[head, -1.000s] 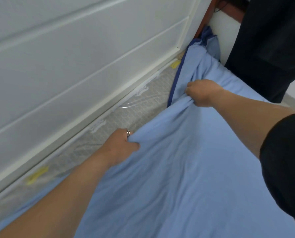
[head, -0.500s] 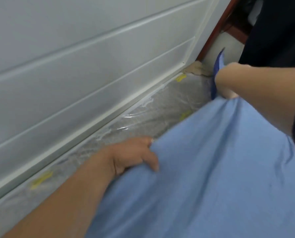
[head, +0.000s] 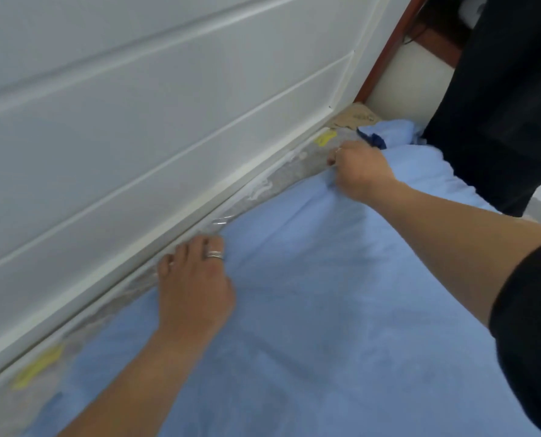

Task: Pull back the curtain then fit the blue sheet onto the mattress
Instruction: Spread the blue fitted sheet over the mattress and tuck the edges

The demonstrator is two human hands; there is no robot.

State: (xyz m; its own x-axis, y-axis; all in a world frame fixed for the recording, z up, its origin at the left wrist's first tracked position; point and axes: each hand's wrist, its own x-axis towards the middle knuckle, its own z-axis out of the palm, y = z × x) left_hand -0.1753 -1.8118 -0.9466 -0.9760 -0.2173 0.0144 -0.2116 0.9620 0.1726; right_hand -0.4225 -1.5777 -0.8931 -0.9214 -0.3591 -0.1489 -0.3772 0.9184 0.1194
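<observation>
Head view, left grip (head: 196,288) flat on blue sheet (head: 325,310) edge by wall (head: 136,121) — right grip (head: 360,171) pinching it

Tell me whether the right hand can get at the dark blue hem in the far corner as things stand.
Probably yes. The right hand grips the sheet edge right beside the hem, with nothing lying between them. The black curtain hangs off to the side, clear of that path.

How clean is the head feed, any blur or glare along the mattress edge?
Head view: even, soft light; small glare streak on the mattress plastic above the left hand; lower-left corner smeared; right hand slightly soft on the blue sheet.
</observation>
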